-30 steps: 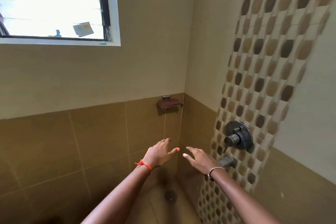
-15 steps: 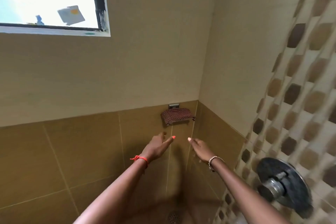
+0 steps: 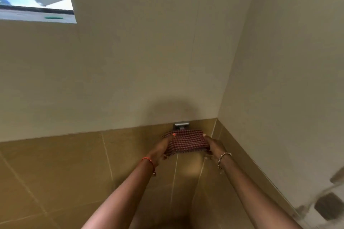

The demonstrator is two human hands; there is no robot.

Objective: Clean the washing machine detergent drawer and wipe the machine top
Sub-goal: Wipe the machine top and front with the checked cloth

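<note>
Your left hand (image 3: 162,148) and right hand (image 3: 214,145) pinch opposite ends of the cloth (image 3: 186,142) just below the bracket (image 3: 181,125), seemingly fetching it for wiping; next, lift it free.

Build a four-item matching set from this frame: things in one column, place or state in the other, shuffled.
Things
1. red checked woven cloth
2. silver metal wall bracket
3. orange cord wristband
4. silver beaded bracelet

Places or states
A. on the right wrist
B. fixed to the wall just above the cloth
C. on the left wrist
D. gripped at its ends by the left hand and the right hand

Pairs: 1-D, 2-B, 3-C, 4-A
</note>
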